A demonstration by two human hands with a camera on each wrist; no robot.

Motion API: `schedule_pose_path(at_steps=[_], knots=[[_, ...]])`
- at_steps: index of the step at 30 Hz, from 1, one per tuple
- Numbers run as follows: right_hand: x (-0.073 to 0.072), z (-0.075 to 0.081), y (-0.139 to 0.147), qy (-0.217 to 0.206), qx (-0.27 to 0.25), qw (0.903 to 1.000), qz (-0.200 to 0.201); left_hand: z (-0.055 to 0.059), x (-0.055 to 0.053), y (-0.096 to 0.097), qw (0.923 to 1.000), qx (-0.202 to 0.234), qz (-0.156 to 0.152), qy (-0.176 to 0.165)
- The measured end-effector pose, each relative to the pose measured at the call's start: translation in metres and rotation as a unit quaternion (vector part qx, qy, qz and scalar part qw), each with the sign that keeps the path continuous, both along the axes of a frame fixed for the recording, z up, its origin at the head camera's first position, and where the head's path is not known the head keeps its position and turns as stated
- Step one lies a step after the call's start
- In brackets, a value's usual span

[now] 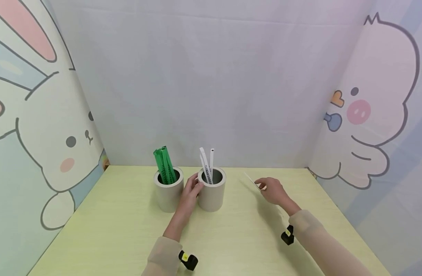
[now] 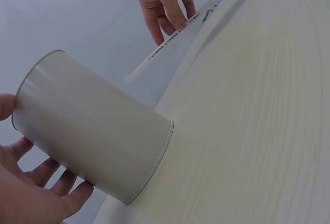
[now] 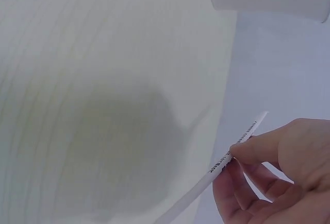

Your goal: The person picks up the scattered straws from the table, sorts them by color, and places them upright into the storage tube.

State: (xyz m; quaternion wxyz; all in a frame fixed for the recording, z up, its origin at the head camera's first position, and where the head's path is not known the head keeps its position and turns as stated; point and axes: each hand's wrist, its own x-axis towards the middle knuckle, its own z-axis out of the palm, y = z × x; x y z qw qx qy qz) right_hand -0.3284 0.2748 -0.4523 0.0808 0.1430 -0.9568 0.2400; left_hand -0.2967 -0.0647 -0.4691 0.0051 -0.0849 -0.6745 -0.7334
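Observation:
My left hand (image 1: 187,201) holds the right-hand grey cup (image 1: 211,200) by its side. In the left wrist view its thumb is at the rim of the cup (image 2: 93,126) and its fingers lie along the wall. A few slim white sticks (image 1: 206,165) with dark print stand in this cup. Off to its right, my right hand (image 1: 273,191) pinches a slim white stick (image 3: 191,195) between thumb and fingertips. Dark lettering runs along the held stick, which slants above the table.
A second grey cup (image 1: 168,197), left of my left hand, contains several green printed sticks (image 1: 165,166). Both cups stand on a pale yellow wood-grain table (image 1: 128,230). A plain cloth backdrop (image 1: 197,84) rises behind, with cartoon-printed cloths on both sides.

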Motion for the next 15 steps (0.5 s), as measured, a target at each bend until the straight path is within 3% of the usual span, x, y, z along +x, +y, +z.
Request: schedule_pose_path(at_steps=[8,15], knots=[[-0.001,0.028,-0.023,0.001,-0.087,0.9962,-0.001,0.000,-0.001,0.000,1.0000,0.000,0.003,0.000],[0.007,0.062,-0.053,-0.006,-0.193,0.9811,0.008,0.000,0.000,0.000,1.0000,-0.004,0.003,-0.001]])
